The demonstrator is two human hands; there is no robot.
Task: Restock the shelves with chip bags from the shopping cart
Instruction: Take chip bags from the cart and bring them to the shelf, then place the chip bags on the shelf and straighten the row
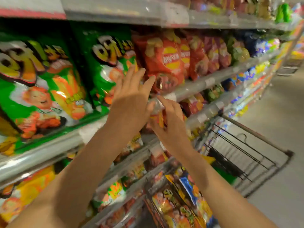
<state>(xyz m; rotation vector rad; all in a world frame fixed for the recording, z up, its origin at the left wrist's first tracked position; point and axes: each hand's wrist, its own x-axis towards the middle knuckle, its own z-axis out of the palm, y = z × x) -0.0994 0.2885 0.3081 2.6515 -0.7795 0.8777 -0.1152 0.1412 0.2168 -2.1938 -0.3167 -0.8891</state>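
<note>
Red bags (166, 63) fill this shelf (205, 83); cart (238, 155) is down right, chips still in it. My left hand (131, 96) is spread flat on the front bag, right hand (171, 122) loosely curled just below, can't tell if it's holding anything. Best bet: push gently, keep it upright.

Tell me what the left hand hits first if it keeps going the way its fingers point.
Most likely the red chip bag at the front of the shelf: the left hand is open, its fingers aimed up and right at the bag's lower left. Blur hides whether the fingertips already touch it.
</note>
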